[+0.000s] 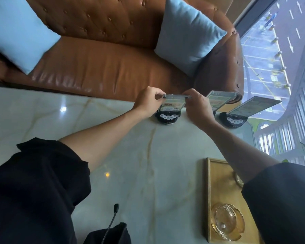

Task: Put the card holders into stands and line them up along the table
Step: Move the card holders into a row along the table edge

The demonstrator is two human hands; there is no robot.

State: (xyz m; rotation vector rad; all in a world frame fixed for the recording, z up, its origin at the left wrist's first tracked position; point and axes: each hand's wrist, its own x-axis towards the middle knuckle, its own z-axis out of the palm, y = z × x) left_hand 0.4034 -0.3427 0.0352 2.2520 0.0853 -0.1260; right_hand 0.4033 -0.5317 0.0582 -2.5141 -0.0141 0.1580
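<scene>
A clear card holder [173, 103] with a green printed card stands in a round black stand [167, 118] near the far edge of the pale marble table [113, 147]. My left hand [149, 102] pinches its top left corner and my right hand [198, 108] grips its top right corner. To the right, two more card holders stand along the same edge: one [218, 99] partly hidden behind my right hand, its stand out of sight, and one [253, 105] in a black stand [235, 120] by the window.
A brown leather sofa [104, 67] with two light blue cushions runs behind the table's far edge. A wooden tray [218, 191] holding an amber glass ashtray [227, 221] lies at the near right. A window wall closes off the right side.
</scene>
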